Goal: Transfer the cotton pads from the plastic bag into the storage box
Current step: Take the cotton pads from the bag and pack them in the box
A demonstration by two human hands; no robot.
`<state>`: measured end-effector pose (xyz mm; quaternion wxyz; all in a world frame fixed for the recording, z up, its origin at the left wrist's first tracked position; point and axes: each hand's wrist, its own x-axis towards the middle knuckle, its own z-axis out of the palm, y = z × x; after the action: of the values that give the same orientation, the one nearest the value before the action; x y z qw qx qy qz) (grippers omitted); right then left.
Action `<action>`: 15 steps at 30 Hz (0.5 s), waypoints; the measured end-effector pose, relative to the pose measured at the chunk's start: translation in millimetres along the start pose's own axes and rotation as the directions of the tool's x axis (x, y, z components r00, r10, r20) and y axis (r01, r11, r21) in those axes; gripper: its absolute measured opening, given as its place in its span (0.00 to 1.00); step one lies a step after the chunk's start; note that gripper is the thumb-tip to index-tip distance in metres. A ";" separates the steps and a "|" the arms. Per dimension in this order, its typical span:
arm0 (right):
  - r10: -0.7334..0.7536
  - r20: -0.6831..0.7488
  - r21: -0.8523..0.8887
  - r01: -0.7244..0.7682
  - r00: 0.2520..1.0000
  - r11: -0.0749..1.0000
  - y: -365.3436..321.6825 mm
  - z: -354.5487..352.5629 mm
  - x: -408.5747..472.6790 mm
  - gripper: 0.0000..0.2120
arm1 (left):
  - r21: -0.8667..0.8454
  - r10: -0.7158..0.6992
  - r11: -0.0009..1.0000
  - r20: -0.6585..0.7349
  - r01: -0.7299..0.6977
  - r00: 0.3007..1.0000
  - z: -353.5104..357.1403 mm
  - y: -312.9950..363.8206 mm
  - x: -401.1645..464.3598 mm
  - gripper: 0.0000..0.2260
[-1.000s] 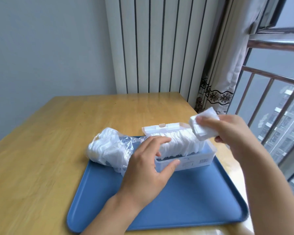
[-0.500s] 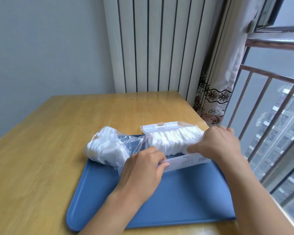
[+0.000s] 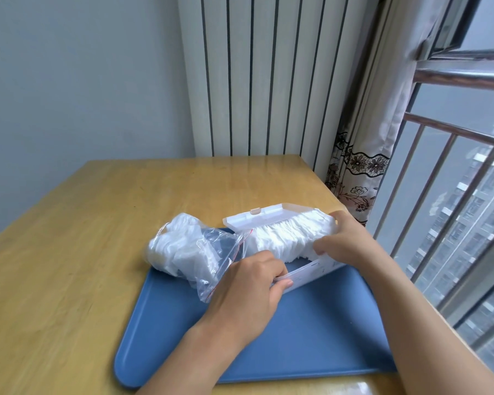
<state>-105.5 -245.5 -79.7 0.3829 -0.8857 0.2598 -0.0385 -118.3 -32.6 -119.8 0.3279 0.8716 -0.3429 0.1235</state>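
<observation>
1. Tray (image 3: 311,352), blue and flat, carries everything at the table's right side; it is judged rigid and smooth, so items may slide on it
2. Plastic bag (image 3: 194,252), thin and crinkled, is seen lying at the tray's far left corner with pads left inside; it is judged limp and slippery, best taken at its open mouth
3. Storage box (image 3: 311,273), lid open, is tipped and steadied at its near wall by the left hand (image 3: 248,295), thumb and fingers curled on the rim
4. Cotton pads (image 3: 288,238), packed in a row in the box, are pressed by the right hand (image 3: 345,243), fingers curved over their right end; soft, light and compressible, they are best pinched as a stack
</observation>
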 end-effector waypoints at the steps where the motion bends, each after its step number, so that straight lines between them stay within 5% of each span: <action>1: -0.004 -0.011 -0.012 0.004 1.000 1.000 0.7 0.6 0.6 0.31 | -0.005 0.003 1.000 -0.001 -0.003 1.000 1.7 -0.7 -0.3 0.08; 8: -0.199 0.144 0.276 0.154 0.969 0.949 1.8 -25.0 -10.0 0.43 | -0.053 0.013 0.998 -0.080 -0.017 0.997 -0.3 -1.7 -1.1 0.07; 12: -0.340 -0.077 0.293 0.347 0.937 0.891 -7.4 -27.0 -17.9 0.34 | -0.235 -0.003 0.969 -0.328 -0.079 0.945 -20.0 5.1 2.8 0.06; 15: -0.478 -0.311 0.317 0.564 0.821 0.762 -17.6 -14.4 -27.1 0.21 | -0.285 -0.071 0.952 -0.561 -0.111 0.824 -41.8 1.1 8.9 0.05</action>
<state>-125.2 -231.6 -53.8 0.4976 -0.8172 0.0276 -0.2895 -112.1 -10.3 -83.8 0.5438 0.7307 -0.2545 0.3250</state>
